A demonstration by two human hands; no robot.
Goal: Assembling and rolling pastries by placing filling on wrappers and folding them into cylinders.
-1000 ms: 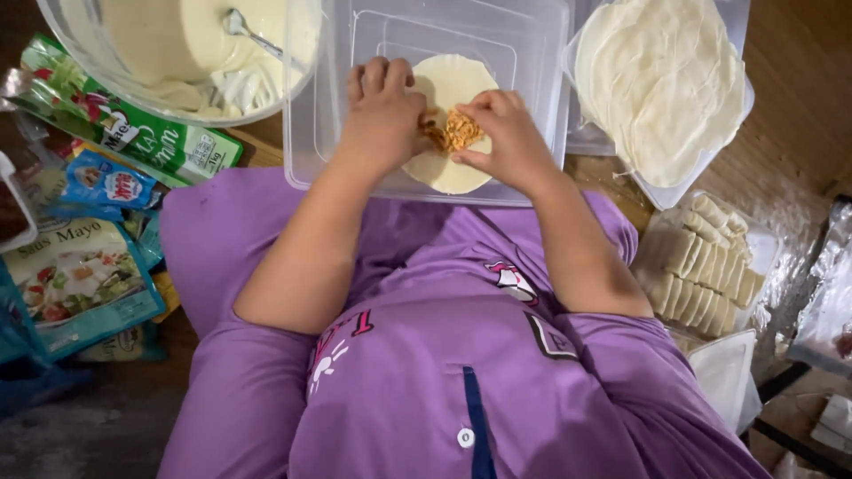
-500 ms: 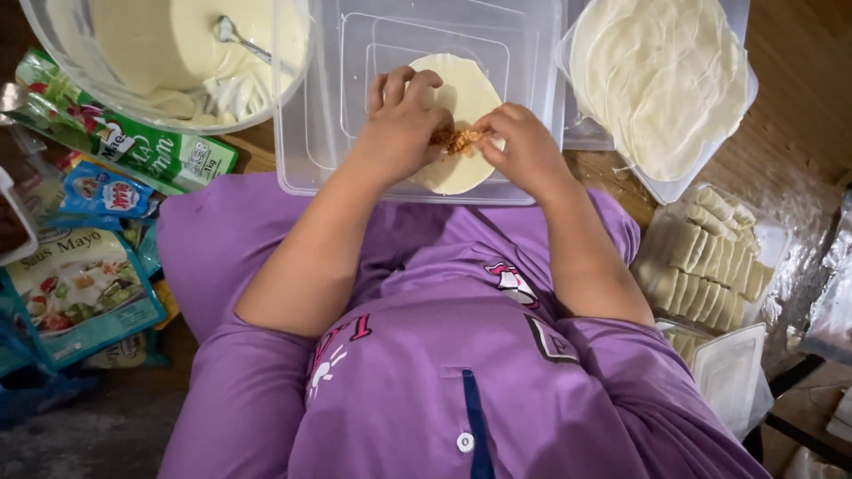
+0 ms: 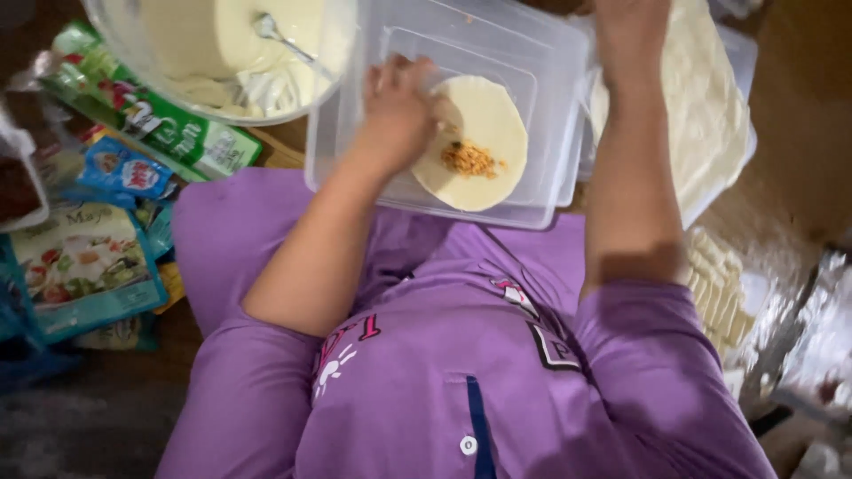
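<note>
A round, pale wrapper point(image 3: 479, 142) lies flat in the middle of a clear plastic tub point(image 3: 550, 62). A small heap of orange filling point(image 3: 469, 160) sits on the wrapper, a bit nearer the person. The left hand point(image 3: 399, 111) rests on the wrapper's left edge, fingers bent down onto it, not closed round anything. The right hand point(image 3: 626, 22) reaches up past the tub's right edge and runs out of view, so I cannot tell how its fingers are. Under that arm is a stack of wrappers point(image 3: 710, 115). By the tub's left corner stands a big bowl point(image 3: 160, 89) of white cream with a spoon point(image 3: 280, 35) in it.
</note>
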